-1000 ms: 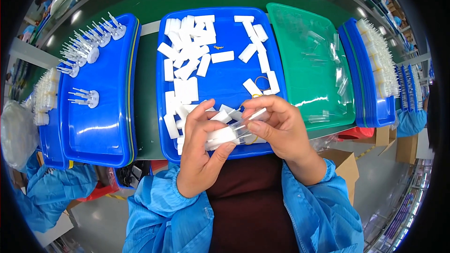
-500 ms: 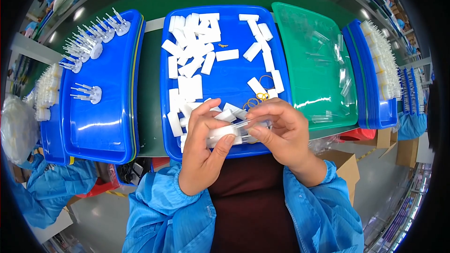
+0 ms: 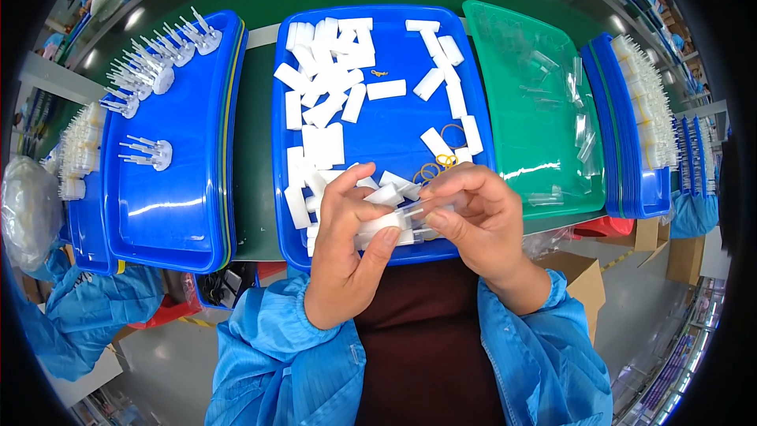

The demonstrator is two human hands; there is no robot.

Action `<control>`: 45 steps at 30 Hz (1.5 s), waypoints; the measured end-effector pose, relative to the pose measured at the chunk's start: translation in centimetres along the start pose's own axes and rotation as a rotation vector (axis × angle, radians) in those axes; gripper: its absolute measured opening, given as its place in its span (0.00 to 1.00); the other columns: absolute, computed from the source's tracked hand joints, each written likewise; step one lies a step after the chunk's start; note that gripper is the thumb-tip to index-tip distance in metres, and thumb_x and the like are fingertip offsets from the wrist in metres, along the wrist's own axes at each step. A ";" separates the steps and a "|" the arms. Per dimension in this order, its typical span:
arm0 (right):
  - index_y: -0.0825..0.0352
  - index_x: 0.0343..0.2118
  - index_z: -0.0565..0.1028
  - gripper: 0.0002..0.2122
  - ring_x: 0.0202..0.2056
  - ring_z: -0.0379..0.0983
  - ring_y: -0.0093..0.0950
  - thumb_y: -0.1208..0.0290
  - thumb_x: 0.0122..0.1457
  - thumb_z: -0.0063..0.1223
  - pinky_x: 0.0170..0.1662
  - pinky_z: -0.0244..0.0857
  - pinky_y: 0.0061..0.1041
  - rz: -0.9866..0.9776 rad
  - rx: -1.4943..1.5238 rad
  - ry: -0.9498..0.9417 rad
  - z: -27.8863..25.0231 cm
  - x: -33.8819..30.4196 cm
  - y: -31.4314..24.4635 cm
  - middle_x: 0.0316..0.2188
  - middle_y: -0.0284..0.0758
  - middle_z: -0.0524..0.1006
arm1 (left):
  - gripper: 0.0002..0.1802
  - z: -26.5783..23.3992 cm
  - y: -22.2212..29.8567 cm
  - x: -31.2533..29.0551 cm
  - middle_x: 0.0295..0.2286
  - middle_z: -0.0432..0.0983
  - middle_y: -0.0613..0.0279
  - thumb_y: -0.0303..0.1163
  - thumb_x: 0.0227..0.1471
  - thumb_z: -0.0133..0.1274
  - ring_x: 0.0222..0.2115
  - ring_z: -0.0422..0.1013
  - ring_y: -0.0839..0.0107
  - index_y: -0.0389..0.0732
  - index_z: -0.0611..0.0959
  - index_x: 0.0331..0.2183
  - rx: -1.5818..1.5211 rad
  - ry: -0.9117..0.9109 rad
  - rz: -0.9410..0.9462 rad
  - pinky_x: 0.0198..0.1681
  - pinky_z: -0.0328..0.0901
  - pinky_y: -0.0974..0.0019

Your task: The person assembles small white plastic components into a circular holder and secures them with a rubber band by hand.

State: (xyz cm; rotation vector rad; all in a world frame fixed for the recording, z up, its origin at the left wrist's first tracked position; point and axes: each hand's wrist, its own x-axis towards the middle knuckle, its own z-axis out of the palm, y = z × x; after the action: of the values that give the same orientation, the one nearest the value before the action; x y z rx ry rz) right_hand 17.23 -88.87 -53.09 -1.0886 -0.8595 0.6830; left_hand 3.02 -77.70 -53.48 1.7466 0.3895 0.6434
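Observation:
In front of my body, over the near edge of the blue tray [image 3: 386, 134], my left hand [image 3: 347, 248] is closed around a white foam block [image 3: 385, 225]. Thin clear prongs stick out of the block's right end. Fingers of my right hand [image 3: 482, 225] pinch a clear plastic piece [image 3: 453, 203] against those prongs; part of it is hidden behind the fingers. Many more loose white foam blocks [image 3: 325, 146] lie in the tray, mostly along its left side. Yellow rubber bands [image 3: 445, 161] lie just beyond my right hand.
A green tray [image 3: 516, 110] with clear plastic pieces [image 3: 583, 134] stands to the right. Stacked blue trays [image 3: 169, 221] on the left hold white pronged parts [image 3: 147, 153]. Farther right, another stack [image 3: 607, 134] carries rows of white pronged parts. A co-worker's blue sleeve [image 3: 102, 300] shows at lower left.
The clear piece has slid right with my right hand, showing more of the prongs at the block's end. My left hand keeps its hold on the foam block.

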 end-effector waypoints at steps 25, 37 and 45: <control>0.73 0.42 0.72 0.13 0.40 0.74 0.25 0.79 0.53 0.57 0.42 0.68 0.19 0.242 0.006 0.010 -0.2 0.2 -1.6 0.38 0.39 0.76 | 0.09 0.2 0.1 -0.2 0.51 0.58 0.45 0.31 0.55 0.50 0.42 0.65 0.57 0.37 0.75 0.36 0.120 0.024 0.088 0.46 0.61 0.59; 0.71 0.38 0.75 0.10 0.35 0.73 0.22 0.76 0.53 0.58 0.37 0.67 0.21 0.224 -0.114 0.025 -0.5 0.3 -1.5 0.34 0.35 0.77 | 0.08 0.4 0.2 -0.4 0.51 0.58 0.45 0.27 0.53 0.51 0.44 0.65 0.54 0.35 0.75 0.35 0.163 0.056 0.090 0.47 0.61 0.59; 0.71 0.39 0.74 0.09 0.35 0.71 0.21 0.78 0.54 0.56 0.40 0.65 0.18 0.195 -0.018 0.025 -0.3 0.1 -1.1 0.35 0.35 0.76 | 0.10 0.2 -0.1 -0.4 0.52 0.59 0.47 0.32 0.53 0.52 0.46 0.65 0.54 0.37 0.75 0.35 -0.045 0.028 -0.030 0.49 0.60 0.58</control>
State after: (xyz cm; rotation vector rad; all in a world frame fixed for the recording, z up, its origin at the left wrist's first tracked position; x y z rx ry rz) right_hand 17.62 -89.28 -52.10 -1.2053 -0.7448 0.8234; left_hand 2.86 -78.07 -53.67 1.6872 0.4172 0.6514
